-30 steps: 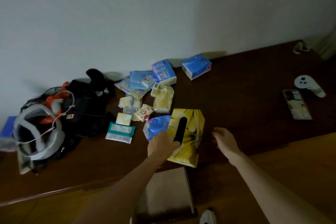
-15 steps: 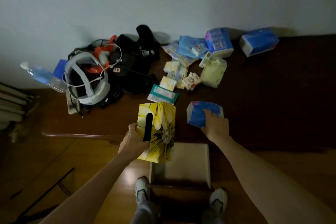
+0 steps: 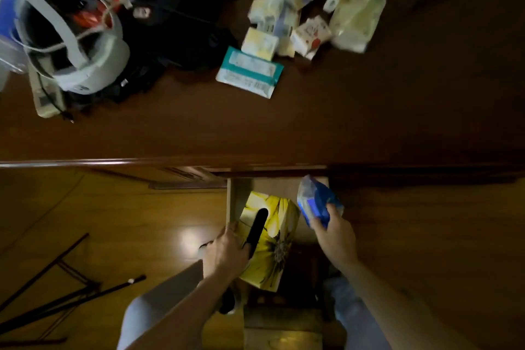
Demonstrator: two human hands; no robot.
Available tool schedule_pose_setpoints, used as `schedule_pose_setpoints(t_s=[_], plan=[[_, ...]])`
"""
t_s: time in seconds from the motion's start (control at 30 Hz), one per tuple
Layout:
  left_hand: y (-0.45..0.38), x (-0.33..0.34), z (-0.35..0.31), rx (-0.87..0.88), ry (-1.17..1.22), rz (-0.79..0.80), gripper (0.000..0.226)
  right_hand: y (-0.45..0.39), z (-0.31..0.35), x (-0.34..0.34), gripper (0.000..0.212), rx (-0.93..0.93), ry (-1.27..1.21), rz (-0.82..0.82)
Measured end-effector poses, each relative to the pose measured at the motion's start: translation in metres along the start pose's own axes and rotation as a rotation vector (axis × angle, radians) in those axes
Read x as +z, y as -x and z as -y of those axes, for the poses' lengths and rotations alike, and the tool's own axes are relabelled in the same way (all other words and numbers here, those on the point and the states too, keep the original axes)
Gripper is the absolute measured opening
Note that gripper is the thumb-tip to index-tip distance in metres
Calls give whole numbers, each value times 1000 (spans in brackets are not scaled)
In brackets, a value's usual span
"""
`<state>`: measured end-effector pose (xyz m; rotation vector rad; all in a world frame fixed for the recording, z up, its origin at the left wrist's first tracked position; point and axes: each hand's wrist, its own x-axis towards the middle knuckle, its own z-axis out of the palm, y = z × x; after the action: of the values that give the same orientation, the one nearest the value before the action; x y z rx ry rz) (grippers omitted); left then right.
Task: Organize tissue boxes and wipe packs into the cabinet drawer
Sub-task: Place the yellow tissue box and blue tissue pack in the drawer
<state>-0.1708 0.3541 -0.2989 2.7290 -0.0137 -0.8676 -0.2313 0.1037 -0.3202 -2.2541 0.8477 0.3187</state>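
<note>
Both hands loaded, lowering the first items into the open drawer.

The left hand grips the yellow tissue box by its left edge, thumb at the dark slot, tilting it over the drawer; the right hand clasps a blue wipe pack just beside the box, above the drawer's right side. This looks like the placing step (two items at once), so next the box likely needs levelling and seating against a wall, leaving room for the pack. Many packs wait on the cabinet top, the teal wipe pack nearest. The drawer's floor and front are hidden by box and arms; the far pile is blurred and cut off.
</note>
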Motion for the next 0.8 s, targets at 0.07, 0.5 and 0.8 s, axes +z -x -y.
schedule_pose_setpoints(t_s=[0.07,0.5,0.8], plan=[[-32,39,13,-38,24,-20,60,-26,-24,37,42,51,30,78],[-193,231,99,-25,29,-201,68,-168,-123,234,38,65,-170,216],[-160,251,123,68,61,-279,86,-128,-118,247,38,-35,-294,61]])
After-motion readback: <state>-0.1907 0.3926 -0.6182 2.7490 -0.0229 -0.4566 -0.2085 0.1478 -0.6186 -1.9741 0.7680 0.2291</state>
